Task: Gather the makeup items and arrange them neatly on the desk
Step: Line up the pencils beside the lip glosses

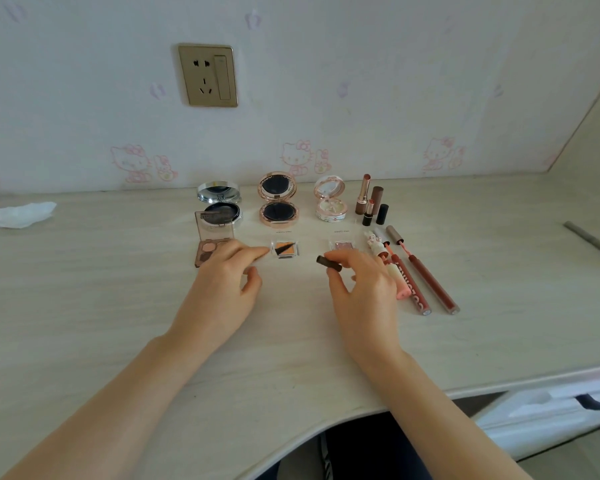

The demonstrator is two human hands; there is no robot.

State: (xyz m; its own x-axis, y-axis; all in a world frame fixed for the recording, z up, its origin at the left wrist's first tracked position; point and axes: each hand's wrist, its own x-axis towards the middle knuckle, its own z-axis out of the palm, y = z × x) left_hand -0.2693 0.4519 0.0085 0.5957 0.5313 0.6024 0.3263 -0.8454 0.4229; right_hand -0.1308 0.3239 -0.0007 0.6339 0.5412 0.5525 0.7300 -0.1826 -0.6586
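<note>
My right hand [361, 289] pinches a short dark brown stick [329, 264] between thumb and forefinger, lifted just off the desk [84, 306] in front of the small clear pink eyeshadow pan [342, 244]. My left hand [222, 289] lies relaxed, fingers straight, their tips reaching toward the orange eyeshadow pan [285, 249] and covering a corner of the brown palette [210, 249] with its clear lid raised. Behind stand three round compacts, hinged open: silver [219, 202], rose-gold [278, 200], pale pearly [330, 202]. Uncapped lipsticks [369, 202] stand upright beside them; slim glossy lip tubes [426, 271] lie parallel just right of my hand. The pale wood-grain top runs bare toward its curved near edge, with a crumpled tissue [18, 214] far left and a grey pencil [593, 242] far right.
</note>
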